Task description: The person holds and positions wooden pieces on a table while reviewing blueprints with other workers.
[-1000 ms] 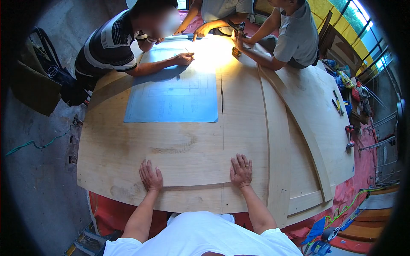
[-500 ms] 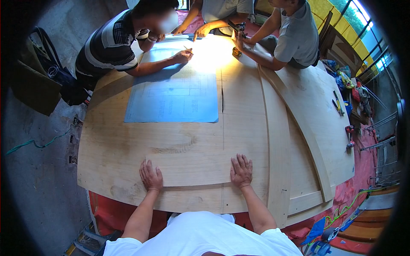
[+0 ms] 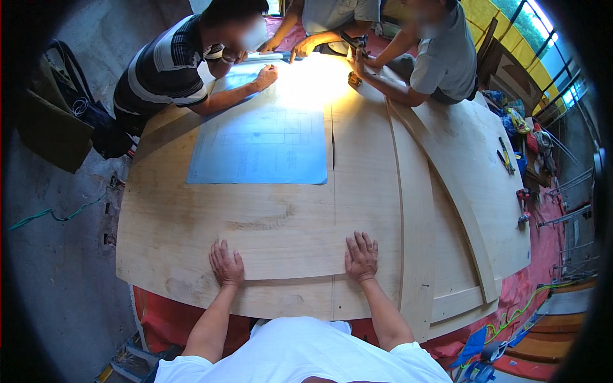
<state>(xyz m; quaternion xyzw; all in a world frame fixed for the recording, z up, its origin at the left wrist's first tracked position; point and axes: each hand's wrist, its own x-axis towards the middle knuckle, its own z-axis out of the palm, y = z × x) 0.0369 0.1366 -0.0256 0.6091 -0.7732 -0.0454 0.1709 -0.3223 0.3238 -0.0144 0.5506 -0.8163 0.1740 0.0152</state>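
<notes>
A drawing sheet [image 3: 258,156] lies flat on the plywood table [image 3: 159,223]. On the near side of the sheet, the person's left hand [image 3: 227,265] and right hand [image 3: 362,256] rest palm-down on the wood, fingers extended and slightly spread, gripping nothing; the right sits past the line of the sheet's right edge. Right of the sheet lie long boards [image 3: 416,255], then pliers [image 3: 506,155] and a red drill [image 3: 523,205]. At the sheet's far left leans a co-worker in a striped shirt [image 3: 163,64].
</notes>
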